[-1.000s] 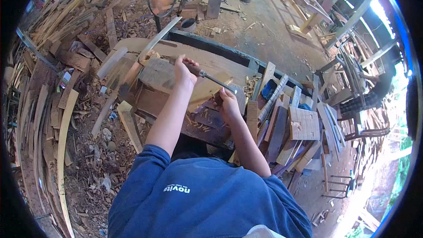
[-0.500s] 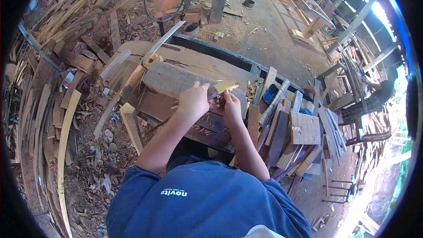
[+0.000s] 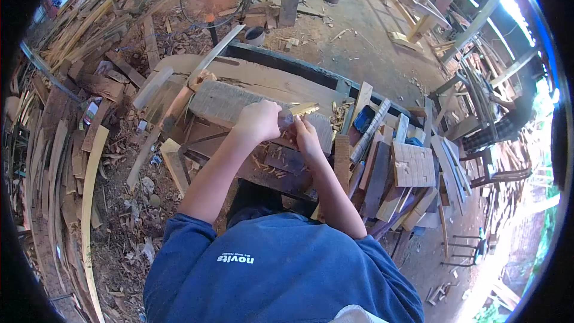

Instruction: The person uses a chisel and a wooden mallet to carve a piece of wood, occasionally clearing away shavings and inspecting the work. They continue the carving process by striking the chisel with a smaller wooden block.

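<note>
Curling in front of you, your left hand (image 3: 260,121) has its fingers mostly hidden, so their grip cannot be told; a thin dark shaft (image 3: 206,139) shows beside its wrist. Your right hand (image 3: 307,136) has thumb and fingers bent close together at the near end of the pale wood piece (image 3: 304,109), which looks yellowish and jagged-edged, over the weathered block (image 3: 222,103).
</note>
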A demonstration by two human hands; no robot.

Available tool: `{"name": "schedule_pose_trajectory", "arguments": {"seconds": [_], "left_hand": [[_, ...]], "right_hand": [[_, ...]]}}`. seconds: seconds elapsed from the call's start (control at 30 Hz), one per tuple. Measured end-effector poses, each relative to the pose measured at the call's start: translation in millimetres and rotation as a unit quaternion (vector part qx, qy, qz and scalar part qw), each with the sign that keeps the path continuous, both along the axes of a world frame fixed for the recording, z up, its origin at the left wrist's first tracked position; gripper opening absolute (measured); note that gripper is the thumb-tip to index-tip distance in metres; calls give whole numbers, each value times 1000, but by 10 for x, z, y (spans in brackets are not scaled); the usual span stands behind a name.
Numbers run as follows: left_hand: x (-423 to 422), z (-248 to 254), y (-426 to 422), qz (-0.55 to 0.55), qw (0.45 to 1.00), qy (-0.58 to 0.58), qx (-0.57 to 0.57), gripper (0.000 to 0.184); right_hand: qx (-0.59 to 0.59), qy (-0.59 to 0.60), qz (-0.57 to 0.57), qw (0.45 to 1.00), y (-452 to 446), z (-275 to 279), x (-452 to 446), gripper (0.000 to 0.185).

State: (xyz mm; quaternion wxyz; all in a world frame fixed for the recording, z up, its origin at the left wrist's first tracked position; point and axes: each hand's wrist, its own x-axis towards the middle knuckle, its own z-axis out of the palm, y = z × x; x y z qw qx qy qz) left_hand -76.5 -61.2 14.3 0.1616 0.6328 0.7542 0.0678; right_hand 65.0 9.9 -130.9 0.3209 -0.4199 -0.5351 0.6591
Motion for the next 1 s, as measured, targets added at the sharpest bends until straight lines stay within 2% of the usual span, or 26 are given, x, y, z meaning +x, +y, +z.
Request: {"name": "schedule_pose_trajectory", "arguments": {"seconds": [0.1, 0.13, 0.23, 0.33, 0.53, 0.63, 0.7, 0.83, 0.9, 1.0], "left_hand": [[-3, 21, 23, 5, 1000, -10, -20, 25], [-3, 29, 24, 3, 1000, -6, -16, 25], [-12, 46, 51, -3, 1000, 9, -25, 25], [-40, 81, 105, -16, 999, 13, -48, 27], [-84, 107, 169, -33, 997, -9, -68, 31], [-133, 30, 195, -39, 997, -24, -64, 31], [-128, 16, 189, -42, 997, -27, -59, 31], [-74, 65, 160, -34, 997, -20, -66, 32], [-75, 48, 152, -31, 997, -20, -66, 32], [-112, 22, 176, -35, 996, -33, -72, 34]], "right_hand": [[-47, 25, -17, 998, -152, 393, -68, 38], [-47, 25, -16, 998, -144, 369, -65, 38], [12, -5, -26, 1000, -138, 284, -77, 44], [9, 54, -37, 998, -103, 207, -87, 43], [129, -23, -28, 991, -44, 183, -74, 42], [108, -44, -25, 993, -59, 243, -43, 41], [47, 2, -34, 998, -20, 222, -45, 42], [48, -7, -48, 998, -15, 271, -35, 41], [-7, 59, -56, 997, -77, 337, -31, 39], [-24, 72, -52, 996, -123, 452, 16, 35]]}}
